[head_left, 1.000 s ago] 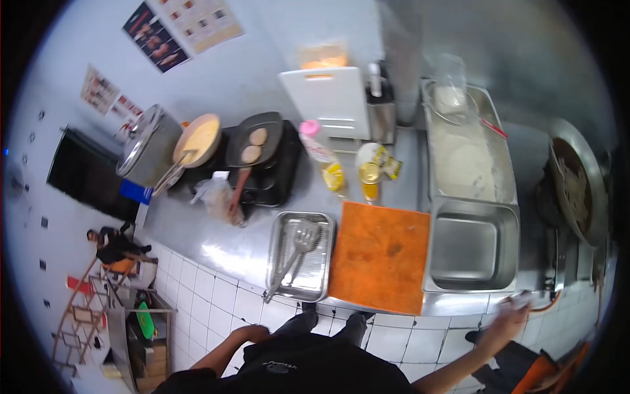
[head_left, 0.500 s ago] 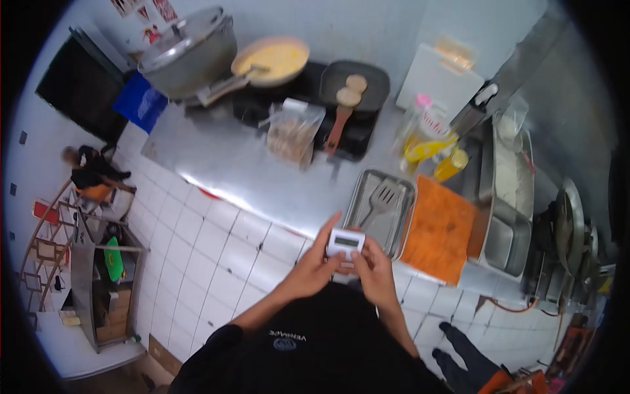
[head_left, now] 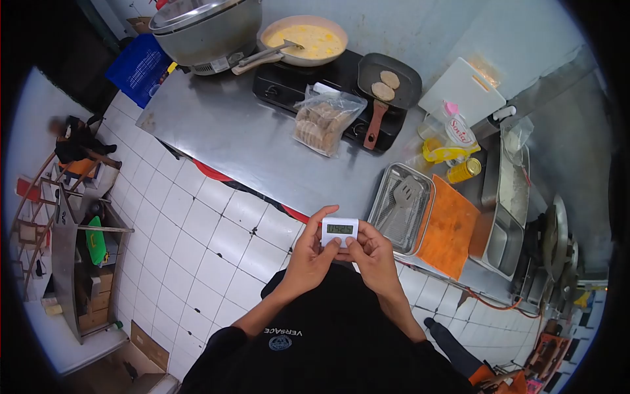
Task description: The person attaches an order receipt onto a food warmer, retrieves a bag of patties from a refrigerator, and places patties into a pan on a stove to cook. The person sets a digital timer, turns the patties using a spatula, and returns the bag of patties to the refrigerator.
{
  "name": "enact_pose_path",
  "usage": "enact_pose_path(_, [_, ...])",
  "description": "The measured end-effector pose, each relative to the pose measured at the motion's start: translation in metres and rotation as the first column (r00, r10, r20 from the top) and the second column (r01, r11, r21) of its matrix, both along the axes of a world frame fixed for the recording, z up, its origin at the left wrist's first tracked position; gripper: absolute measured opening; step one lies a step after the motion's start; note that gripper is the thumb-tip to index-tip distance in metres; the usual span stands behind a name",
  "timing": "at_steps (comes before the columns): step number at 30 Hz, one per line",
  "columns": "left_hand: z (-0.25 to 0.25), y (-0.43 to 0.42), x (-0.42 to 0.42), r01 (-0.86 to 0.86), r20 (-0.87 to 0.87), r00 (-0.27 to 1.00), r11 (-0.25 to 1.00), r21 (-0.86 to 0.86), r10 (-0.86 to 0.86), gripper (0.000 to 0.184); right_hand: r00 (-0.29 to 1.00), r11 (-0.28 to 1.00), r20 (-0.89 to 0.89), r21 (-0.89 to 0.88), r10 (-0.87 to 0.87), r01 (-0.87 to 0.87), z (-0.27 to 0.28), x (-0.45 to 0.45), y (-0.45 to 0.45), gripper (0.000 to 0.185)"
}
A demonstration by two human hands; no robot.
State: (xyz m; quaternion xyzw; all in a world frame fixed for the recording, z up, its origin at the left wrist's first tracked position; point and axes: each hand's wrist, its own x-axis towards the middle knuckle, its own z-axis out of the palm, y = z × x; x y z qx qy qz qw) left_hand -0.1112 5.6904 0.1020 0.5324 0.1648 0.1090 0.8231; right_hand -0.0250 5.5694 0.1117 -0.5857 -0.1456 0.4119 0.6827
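Observation:
A small white digital timer is held between both hands in front of the chest. My left hand grips its left side, with the thumb on the lower front and the index finger extended past the top. On the right side, my right hand holds the timer, its thumb also on the lower front. The dark digits on the display are too small to read surely. Just beyond my right hand, a steel tray with a slotted spatula lies at the counter's edge, beside an orange cloth.
Two round patties lie in a square pan on the stove. Nearby are a pan of yellow liquid, a large pot and a bagged food pack. Another person sits far left; a leg shows lower right.
Both hands have come together around the timer since the first frame. In the last half second they have stayed on it. The view has swung left toward the stove.

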Motion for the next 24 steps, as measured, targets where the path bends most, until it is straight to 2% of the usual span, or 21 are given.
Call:
enact_pose_path(14, [-0.001, 0.013, -0.003, -0.134, -0.02, 0.991, 0.989, 0.06, 0.136, 0.057, 0.998, 0.998, -0.017, 0.018, 0.064, -0.063, -0.002, 0.001, 0.023, 0.033])
enact_pose_path(24, [-0.003, 0.021, -0.005, -0.139, -0.017, 0.99, 0.989, 0.051, 0.14, 0.056, 0.99, 0.998, -0.135, 0.044, 0.039, -0.034, -0.004, 0.0, 0.029, 0.031])
